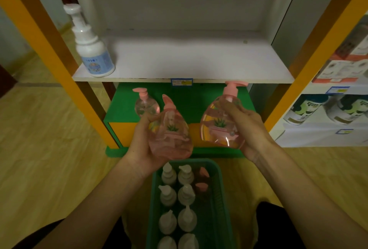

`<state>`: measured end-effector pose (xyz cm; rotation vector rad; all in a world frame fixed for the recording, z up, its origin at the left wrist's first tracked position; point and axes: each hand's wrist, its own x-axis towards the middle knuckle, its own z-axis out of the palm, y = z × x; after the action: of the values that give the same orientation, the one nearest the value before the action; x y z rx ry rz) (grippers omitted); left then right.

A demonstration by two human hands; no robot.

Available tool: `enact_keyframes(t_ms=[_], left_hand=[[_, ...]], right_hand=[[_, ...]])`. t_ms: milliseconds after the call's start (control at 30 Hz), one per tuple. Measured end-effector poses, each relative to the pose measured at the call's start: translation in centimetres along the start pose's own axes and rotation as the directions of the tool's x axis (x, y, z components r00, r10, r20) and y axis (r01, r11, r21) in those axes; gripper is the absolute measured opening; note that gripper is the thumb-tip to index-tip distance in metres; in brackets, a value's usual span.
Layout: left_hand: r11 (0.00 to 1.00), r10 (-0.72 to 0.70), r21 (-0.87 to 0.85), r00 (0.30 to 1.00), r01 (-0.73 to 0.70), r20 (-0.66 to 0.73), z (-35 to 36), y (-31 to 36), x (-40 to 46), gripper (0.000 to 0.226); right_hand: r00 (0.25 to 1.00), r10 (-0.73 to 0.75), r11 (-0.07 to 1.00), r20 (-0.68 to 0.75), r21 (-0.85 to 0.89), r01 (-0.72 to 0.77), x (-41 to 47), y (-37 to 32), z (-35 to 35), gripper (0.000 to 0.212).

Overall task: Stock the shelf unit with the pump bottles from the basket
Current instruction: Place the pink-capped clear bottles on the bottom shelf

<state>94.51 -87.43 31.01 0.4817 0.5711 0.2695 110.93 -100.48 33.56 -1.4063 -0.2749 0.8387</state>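
Note:
My left hand grips a clear pink pump bottle with a plant label, held tilted above the green basket. My right hand grips a second pink pump bottle, upright, just in front of the shelf unit's green bottom shelf. A third pink bottle stands on that bottom shelf at the left. One white pump bottle with a blue label stands at the left end of the white middle shelf. Inside the basket stand several white pump bottles and two pink ones.
Orange posts frame the shelf unit on both sides. A neighbouring shelf on the right carries boxed goods and dark-capped bottles. Blue price tags hang on the shelf edges. The floor is light wood.

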Motion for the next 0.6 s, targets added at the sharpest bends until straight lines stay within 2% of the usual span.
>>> enact_keyframes(t_ms=[133, 233, 267, 333, 433, 500, 600], left_hand=[[0.993, -0.055, 0.105, 0.996, 0.062, -0.069, -0.6, 0.3, -0.2, 0.035], [0.970, -0.053, 0.229, 0.989, 0.084, -0.141, -0.8, 0.2, -0.4, 0.048], [0.965, -0.034, 0.252, 0.985, 0.076, -0.168, -1.0, 0.1, -0.4, 0.046], [0.958, 0.032, 0.286, 0.977, 0.030, -0.210, -1.4, 0.0, -0.6, 0.040], [0.910, 0.153, 0.412, 0.960, -0.045, -0.234, -2.4, 0.0, -0.7, 0.048], [0.854, 0.260, 0.512, 0.926, -0.088, -0.274, -2.8, 0.4, -0.9, 0.050], [0.822, 0.374, 0.548, 0.872, -0.155, -0.315, -3.3, 1.0, -1.5, 0.046]], right_hand=[[1.000, -0.004, 0.999, 0.008, -0.041, 0.004, 0.5, 0.5, 0.3, 0.051], [0.999, -0.042, 0.997, -0.013, -0.061, 0.041, 0.8, 0.8, 0.9, 0.046], [0.998, -0.055, 0.996, -0.021, -0.066, 0.053, 0.9, 1.0, 1.2, 0.045], [0.996, -0.082, 0.994, -0.039, -0.079, 0.079, 1.2, 1.4, 1.7, 0.050], [0.993, -0.104, 0.987, -0.048, -0.125, 0.097, 1.5, 2.5, 2.9, 0.044], [0.992, -0.124, 0.982, -0.038, -0.147, 0.117, 1.8, 3.5, 4.1, 0.040], [0.992, -0.125, 0.980, -0.009, -0.157, 0.123, 2.6, 5.4, 6.1, 0.044]])
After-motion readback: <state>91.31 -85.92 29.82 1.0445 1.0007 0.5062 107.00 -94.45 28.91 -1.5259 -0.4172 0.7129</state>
